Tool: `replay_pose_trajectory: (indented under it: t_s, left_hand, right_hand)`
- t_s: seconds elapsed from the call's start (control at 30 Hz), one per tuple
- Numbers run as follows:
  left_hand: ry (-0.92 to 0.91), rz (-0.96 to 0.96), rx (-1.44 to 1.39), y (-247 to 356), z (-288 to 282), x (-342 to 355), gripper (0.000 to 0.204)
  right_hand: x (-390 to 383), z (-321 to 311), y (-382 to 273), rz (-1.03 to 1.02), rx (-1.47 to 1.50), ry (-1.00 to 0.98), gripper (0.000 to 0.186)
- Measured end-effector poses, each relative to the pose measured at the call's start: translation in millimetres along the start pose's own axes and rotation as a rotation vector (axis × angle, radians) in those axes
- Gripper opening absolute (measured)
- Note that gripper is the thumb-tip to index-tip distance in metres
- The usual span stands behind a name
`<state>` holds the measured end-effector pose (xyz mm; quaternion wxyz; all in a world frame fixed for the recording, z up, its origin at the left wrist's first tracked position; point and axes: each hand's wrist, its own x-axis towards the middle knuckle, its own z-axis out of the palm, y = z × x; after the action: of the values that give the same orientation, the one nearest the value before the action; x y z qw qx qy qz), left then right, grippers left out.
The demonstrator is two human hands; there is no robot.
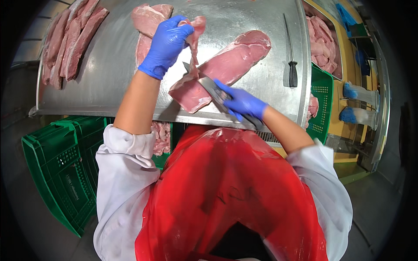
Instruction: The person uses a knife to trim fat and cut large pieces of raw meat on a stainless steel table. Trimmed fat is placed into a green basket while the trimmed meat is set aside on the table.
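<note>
My left hand [167, 45], in a blue glove, is closed on a thin strip of meat [197, 32] and holds it up above the table. The strip hangs down to a long pale-pink boneless loin [237, 54], which lies slantwise on the metal table [111, 65]. My right hand [244, 103], gloved too, is wrapped round a knife [210, 88]. Its blade crosses the near part of the loin, where the strip meets it, and the tip shows on the left side. Another piece of meat [148, 18] lies partly hidden behind my left hand.
Several long loins [74, 41] lie at the table's left. A sharpening steel [289, 52] rests near its right edge. Beyond that are a tray of meat pieces [321, 43] and a green crate [322, 102]. More green crates [65, 161] stand below the front edge, one with trimmings [161, 138].
</note>
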<state>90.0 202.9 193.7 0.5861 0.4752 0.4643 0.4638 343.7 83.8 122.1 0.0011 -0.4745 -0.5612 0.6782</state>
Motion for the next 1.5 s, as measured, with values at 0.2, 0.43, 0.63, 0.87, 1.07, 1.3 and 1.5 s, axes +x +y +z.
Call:
replay_pose_trajectory:
  t_s: [0.2, 0.43, 0.63, 0.87, 1.07, 1.3, 1.5]
  left_hand:
    - [0.028, 0.107, -0.079, 29.3, -58.6, -30.8, 0.022]
    - [0.834, 0.221, -0.194, 94.1, -119.6, -156.2, 0.033]
    - [0.491, -0.006, 0.681, 116.7, -238.3, -303.8, 0.015]
    - [-0.022, -0.118, 1.204, -61.5, -140.2, -197.3, 0.065]
    - [-0.12, -0.072, 0.881, -169.3, -56.8, -105.6, 0.057]
    - [-0.281, 0.057, 0.696, -201.3, -34.1, -118.8, 0.055]
    - [-0.21, -0.104, 0.756, -179.4, 6.0, -1.1, 0.058]
  right_hand:
    - [11.6, 10.7, -7.9, -0.089, -0.204, -0.137, 0.076]
    - [46.2, 52.1, -39.7, -0.106, -0.253, -0.324, 0.077]
    - [-7.6, -28.8, -34.9, -0.056, -0.004, -0.051, 0.076]
    - [50.5, -152.2, -38.6, 0.213, -0.256, 0.716, 0.061]
    - [30.7, -122.9, -12.3, 0.182, -0.866, 0.516, 0.051]
    - [25.7, -83.7, -45.5, 0.459, -0.348, 0.538, 0.063]
    - [-119.4, -34.1, -50.6, 0.289, 0.29, 0.556, 0.075]
